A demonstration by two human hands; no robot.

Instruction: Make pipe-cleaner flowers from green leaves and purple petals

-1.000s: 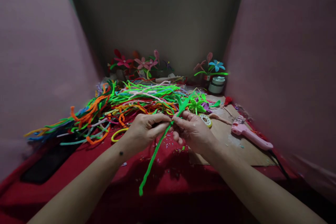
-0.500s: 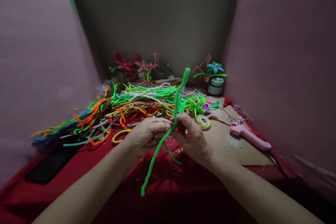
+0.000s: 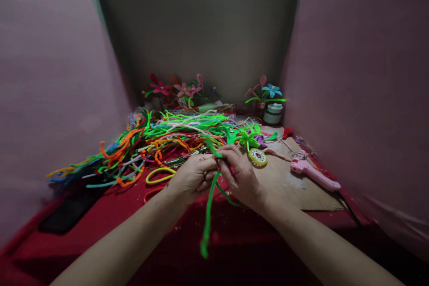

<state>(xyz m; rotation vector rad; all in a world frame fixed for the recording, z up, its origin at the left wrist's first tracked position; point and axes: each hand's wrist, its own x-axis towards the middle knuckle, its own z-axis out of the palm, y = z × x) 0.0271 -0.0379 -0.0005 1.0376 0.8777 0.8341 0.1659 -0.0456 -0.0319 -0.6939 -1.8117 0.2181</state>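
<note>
Green pipe cleaners [image 3: 208, 212] are pinched between my two hands at the middle of the view. My left hand [image 3: 192, 176] closes its thumb and fingers on them from the left. My right hand [image 3: 239, 176] grips them from the right, its fingertips close beside the left ones. One long strand hangs down, a second trails to the lower right, and a blurred end sticks up to the upper left. The joint between the strands is hidden by my fingers.
A heap of coloured pipe cleaners [image 3: 187, 125] lies behind my hands. Yellow-handled scissors [image 3: 161, 175] and a dark phone [image 3: 69, 212] are left. Right are a yellow spool [image 3: 258, 157], cardboard [image 3: 311, 196], a pink glue gun [image 3: 315, 173] and a jar [image 3: 273, 114].
The upper green end has swung down and to the left, where it is blurred. The hanging strand has shifted right and hangs more steeply. My hands remain together.
</note>
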